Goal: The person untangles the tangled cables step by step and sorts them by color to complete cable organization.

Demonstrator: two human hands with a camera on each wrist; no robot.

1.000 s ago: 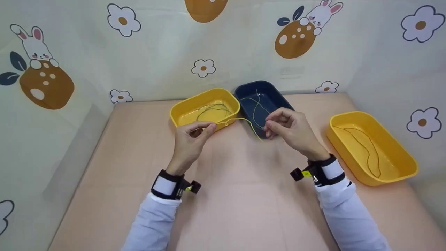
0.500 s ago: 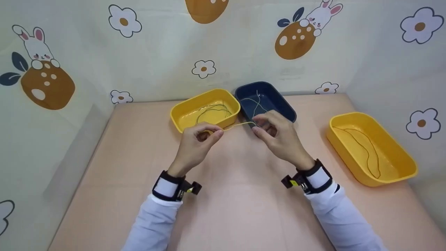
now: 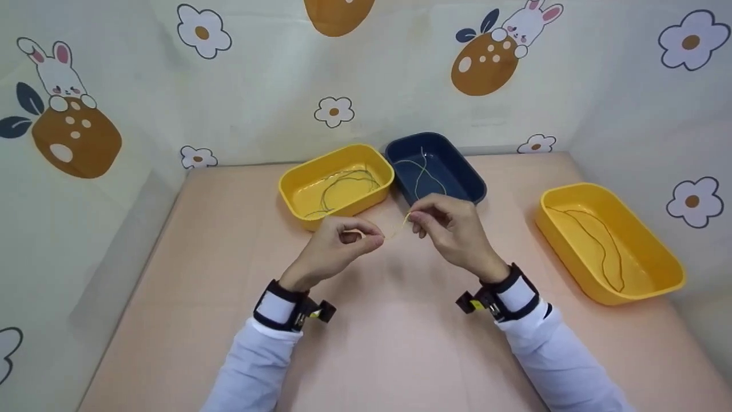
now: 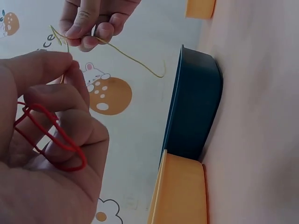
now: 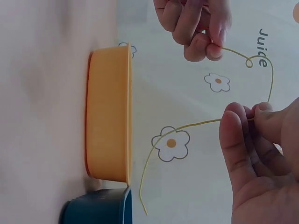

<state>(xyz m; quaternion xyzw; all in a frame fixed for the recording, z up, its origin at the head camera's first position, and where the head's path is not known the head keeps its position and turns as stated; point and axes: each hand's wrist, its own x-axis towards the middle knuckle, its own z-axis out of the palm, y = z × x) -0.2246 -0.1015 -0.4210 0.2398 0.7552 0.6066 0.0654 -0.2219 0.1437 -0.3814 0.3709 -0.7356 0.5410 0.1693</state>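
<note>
My left hand [image 3: 342, 245] pinches a thin yellow string [image 5: 196, 124] between thumb and forefinger. Looped red string [image 4: 60, 133] lies inside its curled fingers, seen in the left wrist view. Opposite, my right hand [image 3: 456, 232] pinches the same yellow string between thumb and fingertips. A short stretch spans the two hands, with a small loop [image 5: 249, 62] in it on the left hand's side. From the right fingertips a longer free end hangs in a curve, plain in the right wrist view. Both hands are raised over the table in front of two containers.
At the back stand a yellow container [image 3: 297, 210] with greenish strings and a dark blue container [image 3: 479, 189] with light strings. Another yellow container [image 3: 657, 269], holding a dark thin string, is at the right. Patterned walls [image 3: 257, 80] bound the table's back and sides.
My right hand has moved left and down and now pinches the yellow string, whose end hung free of it before. My left hand has shifted right and nearer; the hands are closer together.
</note>
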